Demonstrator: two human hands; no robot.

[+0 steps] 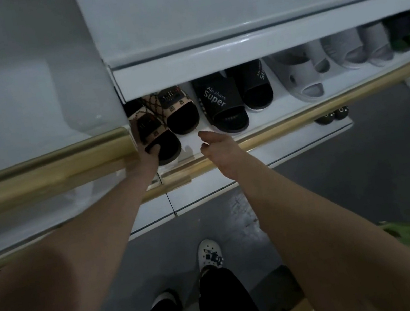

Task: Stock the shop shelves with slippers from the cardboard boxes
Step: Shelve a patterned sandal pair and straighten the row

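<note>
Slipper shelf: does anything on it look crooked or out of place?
The beige patterned slipper held by the left hand sits well forward of its mate, near the shelf front edge, so that pair looks uneven.

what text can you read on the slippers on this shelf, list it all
"Super": strap of the front black slipper.
Small line above it: ends in "shoes", start blurred.
"Su": rear black slipper, rest hidden.
Dark badges on the patterned slippers: too blurred to read.
</note>
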